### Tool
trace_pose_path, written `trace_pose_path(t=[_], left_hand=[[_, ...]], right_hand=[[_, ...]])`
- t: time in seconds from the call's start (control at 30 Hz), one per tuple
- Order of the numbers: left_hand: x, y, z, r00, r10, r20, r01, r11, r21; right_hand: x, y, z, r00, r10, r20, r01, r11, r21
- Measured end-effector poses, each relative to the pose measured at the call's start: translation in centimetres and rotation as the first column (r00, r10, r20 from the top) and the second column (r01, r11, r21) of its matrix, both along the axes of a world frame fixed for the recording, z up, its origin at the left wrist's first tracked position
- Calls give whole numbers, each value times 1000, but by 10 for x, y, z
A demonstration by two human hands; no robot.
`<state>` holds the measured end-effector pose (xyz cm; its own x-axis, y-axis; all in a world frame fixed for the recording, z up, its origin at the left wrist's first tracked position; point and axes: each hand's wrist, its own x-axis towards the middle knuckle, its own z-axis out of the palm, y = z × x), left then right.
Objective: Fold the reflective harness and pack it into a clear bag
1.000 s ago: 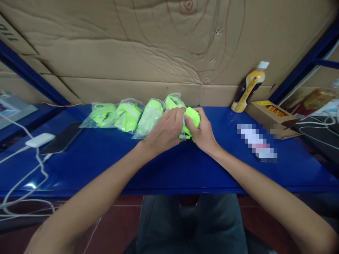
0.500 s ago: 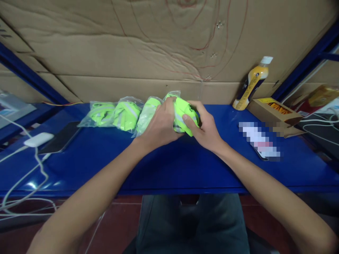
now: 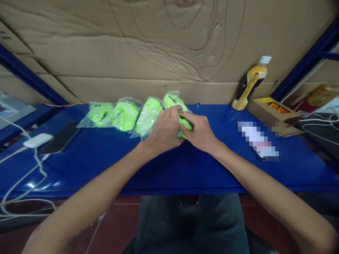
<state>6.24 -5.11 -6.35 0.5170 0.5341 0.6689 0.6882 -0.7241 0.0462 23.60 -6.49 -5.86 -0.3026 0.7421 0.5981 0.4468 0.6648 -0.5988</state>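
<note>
My left hand (image 3: 168, 127) is closed round a clear plastic bag (image 3: 181, 124), whose edge shows between my hands. In the bag's mouth is a folded neon-green reflective vest (image 3: 187, 123), mostly hidden by my fingers. My right hand (image 3: 200, 130) grips the vest from the right, thumb and fingers bent over it. Just behind my hands lies a bagged neon-green vest (image 3: 173, 100) with silver bands. To the left stand more bagged vests in a row, the nearest bagged vest (image 3: 149, 114) beside my left wrist.
On the blue table (image 3: 164, 173), a dark phone (image 3: 62, 137) and a white charging case (image 3: 38, 140) with cables lie left. At right are a yellow bottle (image 3: 251, 84), an open cardboard box (image 3: 275, 113) and a blurred-out phone (image 3: 258, 141). A cardboard wall (image 3: 106, 53) rises behind.
Both hands have moved slightly down, toward me. The vest, largely visible before, is now mostly covered by my hands and sits in the bag. The bagged vest behind shows more.
</note>
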Motion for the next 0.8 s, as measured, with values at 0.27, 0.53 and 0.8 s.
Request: trace_pose_path(t=[0.27, 0.53, 0.8], left_hand=[[1, -4, 11, 992, 92, -87, -91, 996, 20], [-7, -3, 27, 983, 158, -91, -153, 987, 53], [15, -19, 14, 953, 33, -302, -27, 999, 22]], right_hand=[[8, 12, -2, 940, 197, -278, -273, 925, -265], [10, 14, 2, 837, 140, -528, -404, 810, -426], [-3, 8, -10, 993, 19, 117, -5, 992, -122]])
